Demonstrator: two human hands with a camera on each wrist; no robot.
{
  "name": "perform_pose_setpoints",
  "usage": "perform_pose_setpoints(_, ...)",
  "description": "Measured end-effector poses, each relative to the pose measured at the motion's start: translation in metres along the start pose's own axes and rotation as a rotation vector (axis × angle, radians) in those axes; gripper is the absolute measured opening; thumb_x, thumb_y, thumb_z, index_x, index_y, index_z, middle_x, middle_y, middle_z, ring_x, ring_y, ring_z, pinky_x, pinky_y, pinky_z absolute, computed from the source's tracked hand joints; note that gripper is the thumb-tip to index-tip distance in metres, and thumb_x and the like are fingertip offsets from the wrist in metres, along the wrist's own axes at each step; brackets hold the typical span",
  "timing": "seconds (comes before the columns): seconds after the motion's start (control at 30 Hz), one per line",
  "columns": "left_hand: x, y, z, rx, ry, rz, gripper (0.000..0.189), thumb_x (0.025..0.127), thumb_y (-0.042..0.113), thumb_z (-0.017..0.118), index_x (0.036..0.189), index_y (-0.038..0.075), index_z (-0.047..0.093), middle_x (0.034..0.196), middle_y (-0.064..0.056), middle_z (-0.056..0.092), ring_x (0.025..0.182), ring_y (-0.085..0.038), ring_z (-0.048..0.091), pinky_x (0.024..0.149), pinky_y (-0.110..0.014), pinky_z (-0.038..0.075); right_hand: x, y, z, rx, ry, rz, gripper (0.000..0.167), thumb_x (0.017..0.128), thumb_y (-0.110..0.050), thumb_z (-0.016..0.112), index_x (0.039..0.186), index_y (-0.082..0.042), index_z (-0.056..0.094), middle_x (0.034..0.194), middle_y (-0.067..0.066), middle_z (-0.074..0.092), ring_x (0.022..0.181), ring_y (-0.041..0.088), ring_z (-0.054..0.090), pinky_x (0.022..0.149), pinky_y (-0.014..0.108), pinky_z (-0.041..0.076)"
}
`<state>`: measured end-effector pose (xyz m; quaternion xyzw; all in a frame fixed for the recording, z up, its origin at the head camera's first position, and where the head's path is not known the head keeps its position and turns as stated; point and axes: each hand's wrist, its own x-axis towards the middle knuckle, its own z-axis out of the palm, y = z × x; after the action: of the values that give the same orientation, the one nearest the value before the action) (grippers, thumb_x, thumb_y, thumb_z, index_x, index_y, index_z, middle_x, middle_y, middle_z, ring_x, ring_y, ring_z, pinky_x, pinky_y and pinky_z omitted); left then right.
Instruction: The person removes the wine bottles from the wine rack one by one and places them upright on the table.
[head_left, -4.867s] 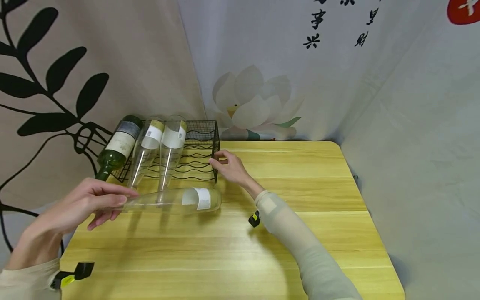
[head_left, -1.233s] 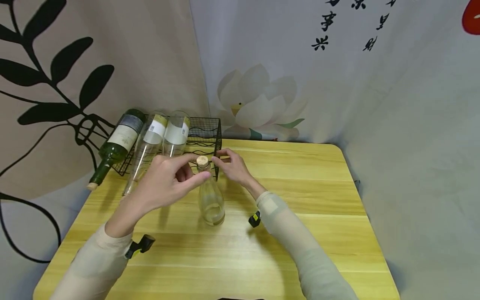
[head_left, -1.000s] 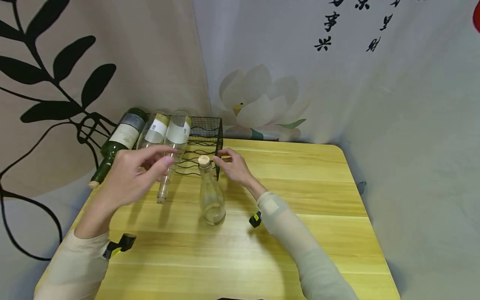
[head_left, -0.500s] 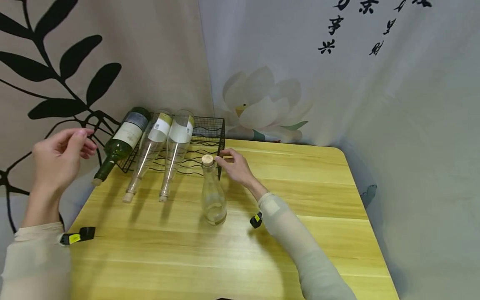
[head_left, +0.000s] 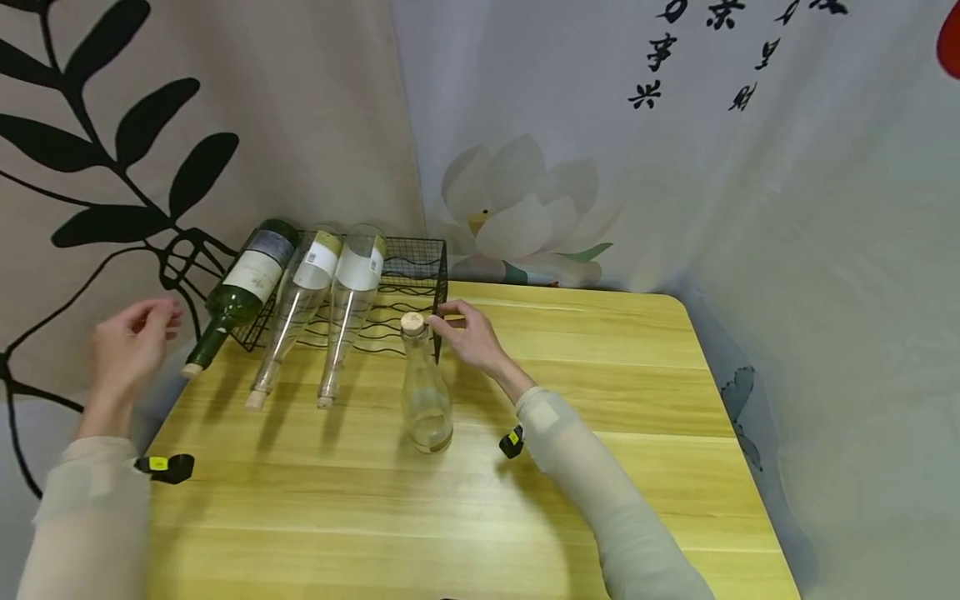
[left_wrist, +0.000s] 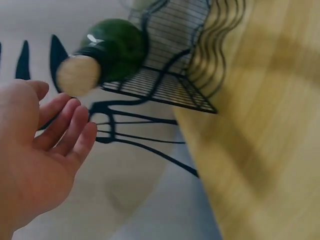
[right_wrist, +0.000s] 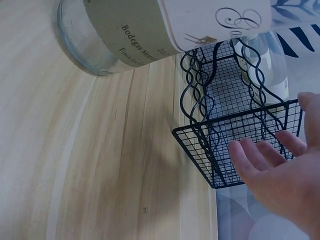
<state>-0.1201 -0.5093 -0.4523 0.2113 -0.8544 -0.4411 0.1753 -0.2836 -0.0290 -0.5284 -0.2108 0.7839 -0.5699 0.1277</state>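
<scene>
My left hand (head_left: 131, 350) hovers at the table's left edge, fingers loosely bent and holding nothing. In the left wrist view its fingertips are close to the cork (left_wrist: 79, 75) of a green wine bottle (head_left: 251, 275). That bottle lies tilted in a black wire bottle rack (head_left: 416, 258), neck toward me. Beside it lie two clear corked bottles (head_left: 318, 258) with pale labels. At the rack's right end is my right hand (head_left: 472, 337), thumb by the top rim and relaxed fingers along the mesh side. Another clear corked bottle (head_left: 427, 408) stands upright before the rack, untouched.
The rack stands at the back left of the wooden table (head_left: 600, 500). Its right part shows bare wavy wires. Behind hangs a printed curtain (head_left: 300, 108). The necks of the racked bottles stick out over the table, and the green one reaches past its left edge.
Earlier my left hand held a clear bottle sideways, then stood it upright and let go. It has since moved left to the green bottle's neck and lowered slightly. My right hand stays put.
</scene>
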Motion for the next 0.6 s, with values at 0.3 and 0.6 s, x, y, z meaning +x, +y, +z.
perform_pose_setpoints(0.3, 0.016, -0.027, 0.015, 0.042, -0.260, -0.059, 0.071, 0.121, 0.058, 0.030, 0.179, 0.017, 0.034, 0.181, -0.017, 0.041, 0.138, 0.008, 0.059, 0.101, -0.003, 0.053, 0.000, -0.002, 0.003, 0.020, 0.000, 0.007, 0.056, 0.112, -0.051, 0.069, 0.154, -0.014, 0.065, 0.161, 0.014, 0.064, 0.144, 0.041, 0.068, 0.112, 0.054, 0.065)
perform_pose_setpoints(0.6, 0.028, -0.035, 0.016, -0.001, -0.325, -0.064, 0.072, 0.122, 0.051, 0.037, 0.177, 0.006, 0.030, 0.151, 0.020, 0.068, 0.128, 0.013, 0.063, 0.103, -0.005, 0.055, -0.001, -0.004, 0.002, 0.008, 0.015, 0.014, 0.053, 0.113, -0.048, 0.069, 0.153, -0.013, 0.066, 0.159, 0.014, 0.066, 0.142, 0.038, 0.070, 0.112, 0.053, 0.065)
